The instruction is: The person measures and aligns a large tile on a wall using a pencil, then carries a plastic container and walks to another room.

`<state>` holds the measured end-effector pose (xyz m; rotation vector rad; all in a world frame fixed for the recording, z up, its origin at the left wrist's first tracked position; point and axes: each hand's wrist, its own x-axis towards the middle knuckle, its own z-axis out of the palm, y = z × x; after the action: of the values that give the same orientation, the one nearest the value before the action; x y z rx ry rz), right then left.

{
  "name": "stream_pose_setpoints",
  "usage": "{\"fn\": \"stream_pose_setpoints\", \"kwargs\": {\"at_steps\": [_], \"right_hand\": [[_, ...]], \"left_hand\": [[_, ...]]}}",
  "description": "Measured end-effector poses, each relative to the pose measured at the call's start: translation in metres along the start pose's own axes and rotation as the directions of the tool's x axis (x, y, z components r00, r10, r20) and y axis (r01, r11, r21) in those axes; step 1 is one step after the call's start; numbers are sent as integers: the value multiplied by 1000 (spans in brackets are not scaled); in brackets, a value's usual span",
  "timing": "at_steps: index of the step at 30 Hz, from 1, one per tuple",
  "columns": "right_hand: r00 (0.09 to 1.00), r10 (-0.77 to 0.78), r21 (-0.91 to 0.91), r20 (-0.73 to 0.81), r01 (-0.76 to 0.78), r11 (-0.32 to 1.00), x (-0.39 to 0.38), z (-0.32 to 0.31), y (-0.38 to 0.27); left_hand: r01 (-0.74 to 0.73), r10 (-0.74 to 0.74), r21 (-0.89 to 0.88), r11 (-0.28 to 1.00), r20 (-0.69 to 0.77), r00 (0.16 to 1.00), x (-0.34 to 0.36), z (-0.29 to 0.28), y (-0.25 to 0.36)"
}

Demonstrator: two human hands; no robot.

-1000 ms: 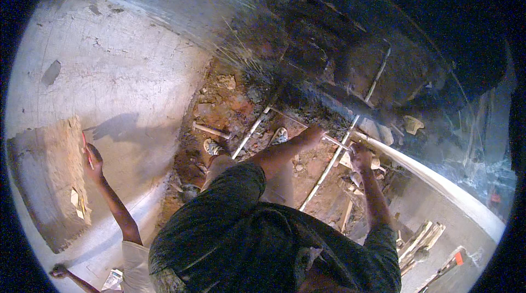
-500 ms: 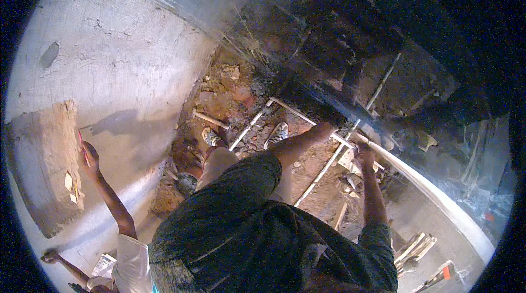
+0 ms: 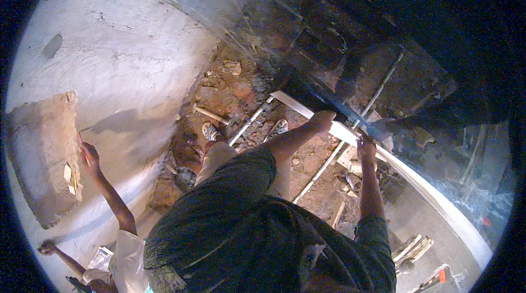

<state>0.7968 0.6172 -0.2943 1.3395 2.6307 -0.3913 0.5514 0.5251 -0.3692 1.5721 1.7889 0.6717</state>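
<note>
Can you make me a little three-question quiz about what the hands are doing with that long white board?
1. True or false: both hands, the left hand and right hand, rest on the long white board.
2. What does the co-worker's hand at the grey wall hold? A) red pencil B) hammer C) paintbrush
3. What lies on the ground below the board: water or reddish rubble?

Key: 1 true; 2 A; 3 reddish rubble.

head cam | worn high, facing steeply down | fisheye | rubble floor (image 3: pixel 241 101) well below
</note>
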Motion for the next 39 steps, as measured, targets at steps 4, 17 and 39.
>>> {"fn": "stream_pose_setpoints", "kwargs": {"at_steps": [4,17,39], "right_hand": [[991,50,10,-126,-49,999,-8,45,35],[980,174,164,-96,-157,974,-20,50,-6],[946,77,-244,-316,-159,957,1,29,-44]], "left_hand": [[166,-166,-12,986,25,986,-40,-54,-9],[564,-544,205,799,-150,825,-261,-119,-162],[736,-787,-280,616,-242,567,-354,-133,-64]]}}
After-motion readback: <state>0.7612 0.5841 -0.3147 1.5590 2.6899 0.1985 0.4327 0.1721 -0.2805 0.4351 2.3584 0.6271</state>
